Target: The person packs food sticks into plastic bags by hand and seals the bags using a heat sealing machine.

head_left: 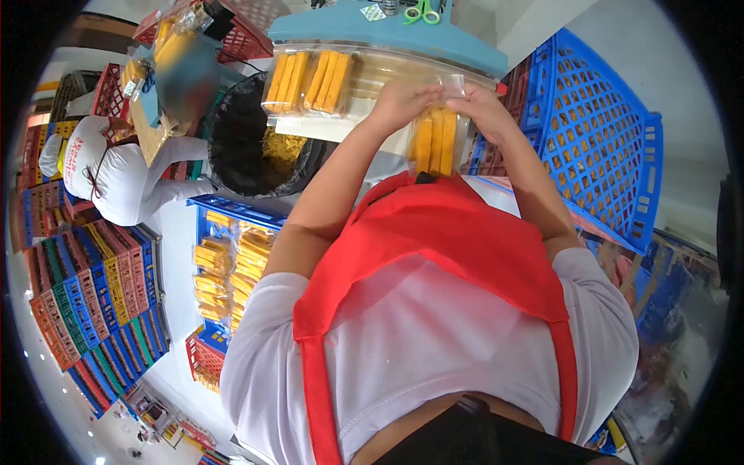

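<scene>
Left hand and right hand: fingers pinching top edge of clear plastic bag of yellow sticks, probably keeping contents low. Similar pack lies leftward, apparently out of the way.

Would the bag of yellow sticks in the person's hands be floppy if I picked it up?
The clear bag would probably flop at the top, where thin-looking plastic reaches past the sticks. Lower down, it may feel stiffer, because the yellow sticks look straight and chunky.
</scene>
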{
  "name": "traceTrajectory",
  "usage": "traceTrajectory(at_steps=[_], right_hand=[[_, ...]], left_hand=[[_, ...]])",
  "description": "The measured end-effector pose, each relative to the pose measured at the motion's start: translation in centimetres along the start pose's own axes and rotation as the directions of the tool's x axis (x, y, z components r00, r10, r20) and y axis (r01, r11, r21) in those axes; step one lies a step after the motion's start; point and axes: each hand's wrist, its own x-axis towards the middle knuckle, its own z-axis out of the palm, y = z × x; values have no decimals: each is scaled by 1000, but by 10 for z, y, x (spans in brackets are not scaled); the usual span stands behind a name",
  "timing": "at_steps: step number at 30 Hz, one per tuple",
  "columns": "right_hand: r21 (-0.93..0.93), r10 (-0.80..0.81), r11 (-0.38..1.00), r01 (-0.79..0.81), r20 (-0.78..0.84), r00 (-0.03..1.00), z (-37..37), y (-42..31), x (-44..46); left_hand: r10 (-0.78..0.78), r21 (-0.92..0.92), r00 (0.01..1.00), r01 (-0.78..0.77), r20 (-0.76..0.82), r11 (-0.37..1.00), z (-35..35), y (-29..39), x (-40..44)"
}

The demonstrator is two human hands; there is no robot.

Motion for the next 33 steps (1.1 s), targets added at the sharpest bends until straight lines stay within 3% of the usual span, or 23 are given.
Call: traceTrajectory(at_steps=[1, 3, 5, 7, 8, 10, 11, 14, 16, 19, 23, 25, 30, 32, 33], right_hand=[[-70, 68, 995, -68, -14, 998, -4, 3, -3], [-143, 130, 981, -133, -31, 991, -16, 7, -4], [-42, 135, 990, -138, -58, 989, -24, 11, -4], [-25, 151, 988, -152, -39, 988, -20, 9, -6], [-12, 168, 986, -168, -18, 986, -18, 9, -9], [10, 166, 986, -166, -19, 986, -21, 22, -1], [29, 162, 986, -162, -11, 987, -21, 29, 2], [1, 160, 987, -160, -2, 987, -11, 23, 1], [-81, 154, 985, -154, -8, 988, -11, 21, -2], [-174, 140, 974, -144, -31, 990, -11, 21, -7], [-143, 130, 979, -142, -88, 988, -17, 31, -6], [-144, 110, 982, -122, -90, 990, -16, 34, -6], [-208, 50, 975, -80, -148, 988, -5, 28, -15], [-257, -65, 966, 13, -193, 979, -3, 28, -18], [-256, -65, 967, 13, -193, 979, -5, 29, -18]], left_hand=[[22, 162, 1000, -22, 3, 987, 1, 7, 2], [65, 165, 998, -65, 7, 984, 8, 11, 7], [101, 167, 995, -102, 15, 981, 10, 8, 7], [96, -41, 992, -93, 77, 995, 10, 1, 11], [95, -44, 992, -92, 86, 995, 8, -3, 11], [9, -156, 952, 41, 305, 987, -5, 0, 9], [5, -156, 951, 45, 308, 987, -6, -3, 9], [-73, -110, 955, 108, 287, 988, -7, -12, 6], [-124, -184, 977, 156, 174, 970, 0, -13, -1], [-169, -235, 970, 207, 172, 950, 5, -17, -2], [-161, -272, 963, 218, 215, 937, 5, -17, -2], [-71, -282, 988, 108, 140, 953, 7, -25, -2], [-128, -190, 987, 145, 97, 971, 10, -33, -3], [-141, -192, 986, 155, 85, 969, 15, -35, -5], [-145, -339, 986, 162, 77, 927, 20, -37, -7]])
